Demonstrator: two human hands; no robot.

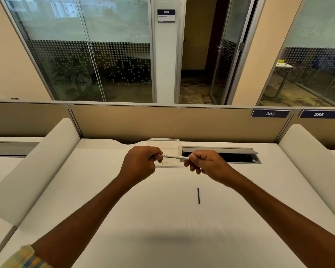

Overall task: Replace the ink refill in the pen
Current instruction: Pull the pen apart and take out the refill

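A thin white pen [175, 156] with small print along its barrel is held level above the white desk [162, 219]. My left hand [141, 163] grips its left end with curled fingers. My right hand [203, 161] pinches its right end. Both ends of the pen are hidden inside the hands. A thin dark blue ink refill [198, 195] lies alone on the desk, nearer to me and below my right hand.
A clear plastic box [164, 144] sits on the desk just behind my hands. To its right is an open cable slot [240, 157] in the desk. Beige partition panels [162, 122] close the far edge, and white padded dividers [37, 167] flank both sides.
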